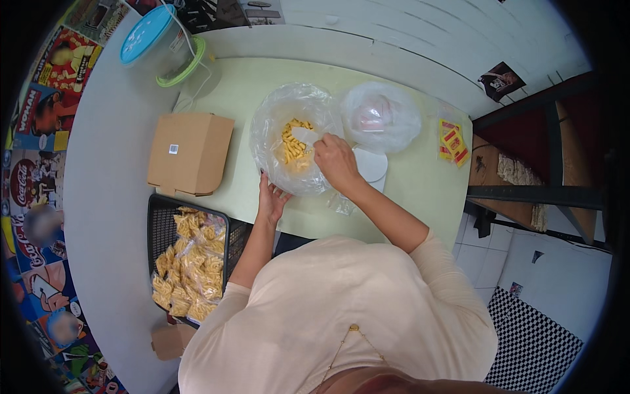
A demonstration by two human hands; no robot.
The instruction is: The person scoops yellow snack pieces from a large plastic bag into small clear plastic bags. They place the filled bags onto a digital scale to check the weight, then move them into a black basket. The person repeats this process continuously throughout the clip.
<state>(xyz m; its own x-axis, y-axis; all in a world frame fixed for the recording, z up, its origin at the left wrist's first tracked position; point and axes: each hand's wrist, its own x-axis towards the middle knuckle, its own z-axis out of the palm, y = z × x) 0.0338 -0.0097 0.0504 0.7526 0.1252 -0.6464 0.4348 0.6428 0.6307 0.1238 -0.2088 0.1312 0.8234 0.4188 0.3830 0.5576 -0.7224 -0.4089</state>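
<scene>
A large clear plastic bag (268, 115) stands wide open on the table, its film spread in a round shape. Inside lie many short yellow snack pieces (294, 147). My right hand (337, 160) reaches over the bag's right side and grips a white scoop (304, 135), whose flat end is among the snacks. At the lower left of the bag, my left hand (273, 199) touches the outside with its fingers apart. A second clear plastic bag (381, 115) sits to the right, with something pinkish showing through it. Below that is a white round-topped object (370, 165), partly hidden by my right hand.
To the left are a brown cardboard box (184, 152) and a black plastic basket (153, 212) of bagged snacks (194, 261). Yellow-red packets (454, 143) lie near the table's right edge. A small clear bag (340, 204) is near my right forearm. A blue-lidded tub (150, 34) stands back left.
</scene>
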